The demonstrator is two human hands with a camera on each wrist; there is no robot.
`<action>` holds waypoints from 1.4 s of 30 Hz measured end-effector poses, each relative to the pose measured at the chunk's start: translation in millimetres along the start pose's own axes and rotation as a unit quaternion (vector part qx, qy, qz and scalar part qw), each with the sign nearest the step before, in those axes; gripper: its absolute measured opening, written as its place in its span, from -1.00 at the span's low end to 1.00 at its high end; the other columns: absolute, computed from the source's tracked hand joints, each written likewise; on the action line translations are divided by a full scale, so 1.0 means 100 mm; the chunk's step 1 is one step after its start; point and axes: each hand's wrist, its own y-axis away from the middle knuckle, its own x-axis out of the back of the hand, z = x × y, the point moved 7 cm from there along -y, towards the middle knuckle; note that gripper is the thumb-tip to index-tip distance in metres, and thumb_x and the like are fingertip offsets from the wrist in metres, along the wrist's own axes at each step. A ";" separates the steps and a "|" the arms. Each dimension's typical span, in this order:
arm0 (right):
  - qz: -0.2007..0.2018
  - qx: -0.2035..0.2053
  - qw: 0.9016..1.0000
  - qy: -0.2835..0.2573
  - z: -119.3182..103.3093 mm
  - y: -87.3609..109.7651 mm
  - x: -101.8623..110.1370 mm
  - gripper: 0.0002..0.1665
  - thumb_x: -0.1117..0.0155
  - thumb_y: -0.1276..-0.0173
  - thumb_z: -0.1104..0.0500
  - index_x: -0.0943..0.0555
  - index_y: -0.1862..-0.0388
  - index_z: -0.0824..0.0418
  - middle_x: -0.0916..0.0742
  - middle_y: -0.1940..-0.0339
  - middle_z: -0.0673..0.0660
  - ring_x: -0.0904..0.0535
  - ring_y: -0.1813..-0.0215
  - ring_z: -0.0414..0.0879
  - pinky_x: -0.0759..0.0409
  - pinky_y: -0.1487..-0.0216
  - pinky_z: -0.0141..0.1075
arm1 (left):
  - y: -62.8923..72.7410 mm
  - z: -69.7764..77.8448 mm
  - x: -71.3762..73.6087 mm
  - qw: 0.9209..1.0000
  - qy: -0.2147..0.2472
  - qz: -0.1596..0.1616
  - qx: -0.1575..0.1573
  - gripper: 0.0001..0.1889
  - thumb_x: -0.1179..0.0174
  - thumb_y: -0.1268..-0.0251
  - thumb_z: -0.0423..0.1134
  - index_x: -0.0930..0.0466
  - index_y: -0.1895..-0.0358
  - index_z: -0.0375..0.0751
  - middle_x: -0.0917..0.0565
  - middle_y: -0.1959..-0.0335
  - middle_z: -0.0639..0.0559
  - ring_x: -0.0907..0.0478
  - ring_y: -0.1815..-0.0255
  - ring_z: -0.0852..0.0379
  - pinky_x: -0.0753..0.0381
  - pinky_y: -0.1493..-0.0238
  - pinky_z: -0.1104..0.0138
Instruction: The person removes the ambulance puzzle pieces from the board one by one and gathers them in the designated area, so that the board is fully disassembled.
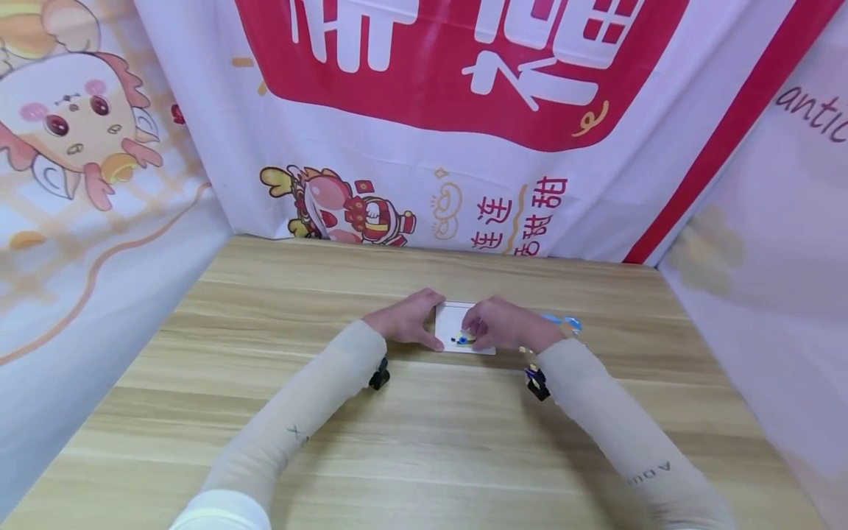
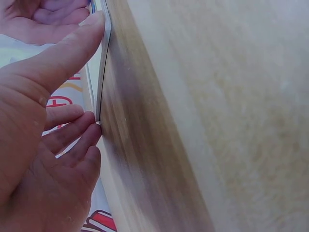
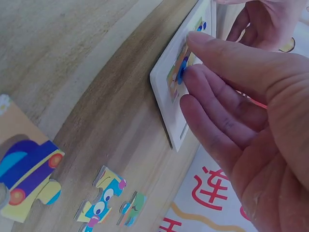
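A small white rectangular puzzle board (image 1: 447,318) lies on the table between the two hands. My left hand (image 1: 407,318) holds its left edge, the thumb at the near corner and the fingers at the far one. Over the board's right part, my right hand (image 1: 500,324) has its thumb and fingertips on a colourful puzzle piece (image 3: 178,77), which shows blue and yellow and lies on the board. The fingertips partly hide that piece. The right wrist view also shows loose pieces: a large one with a purple-blue car (image 3: 29,164), a blue one with eyes (image 3: 102,200) and a small green one (image 3: 133,209).
The wooden table (image 1: 424,442) reaches to a printed white and red cloth (image 1: 397,132) hanging behind it. More cloth hangs at the left and right sides. A blue puzzle piece (image 1: 571,322) lies by the right wrist, partly covered by the arm.
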 end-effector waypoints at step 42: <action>-0.056 -0.013 0.997 0.042 0.04 -0.27 -0.04 -0.73 -0.70 -0.12 0.24 -0.75 0.25 0.17 -0.77 0.32 0.01 -0.60 0.27 -0.19 -0.68 0.11 -0.35 | 0.04 0.07 0.02 1.000 -0.003 -0.001 0.000 0.01 -0.55 -0.24 -0.01 -0.18 -0.62 -0.36 -0.33 -0.58 -0.22 -0.27 -0.62 -0.12 -0.25 -0.71 0.08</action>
